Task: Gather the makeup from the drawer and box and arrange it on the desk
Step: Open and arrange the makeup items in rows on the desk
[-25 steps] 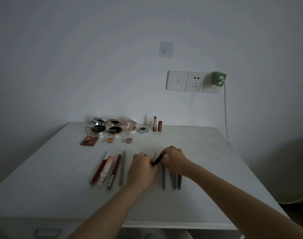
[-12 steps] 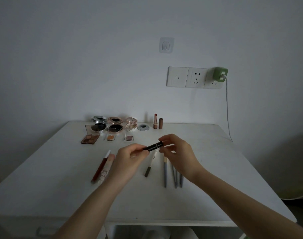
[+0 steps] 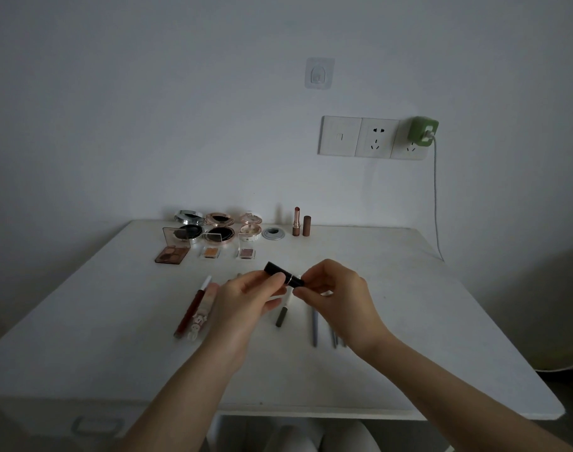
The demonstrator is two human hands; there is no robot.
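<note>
Head view: you hold a short black tube (image 3: 283,277) in both hands above the middle of the white surface (image 3: 409,305). Your left hand (image 3: 246,308) grasps the tube's far, left part with curled fingers, and your right hand (image 3: 335,295) pinches its near, right end between thumb and fingertips. The tube lies tilted, its left end higher, with a thin light band round it near your right hand.

Under your hands, slim items lie in a row on the surface: a dark red tube (image 3: 192,308) and a pale printed tube (image 3: 200,321) just beside it on the left, a white pencil with a dark tip (image 3: 283,313) in the middle, and grey pencils (image 3: 314,327) partly hidden by your right wrist.

Along the back edge stand open round compacts (image 3: 218,234), a brown palette (image 3: 172,254), two small square pans (image 3: 210,252) and an uncapped lipstick (image 3: 296,221) with its cap (image 3: 307,226) upright beside it. A green charger (image 3: 423,131) sits in the wall socket.
</note>
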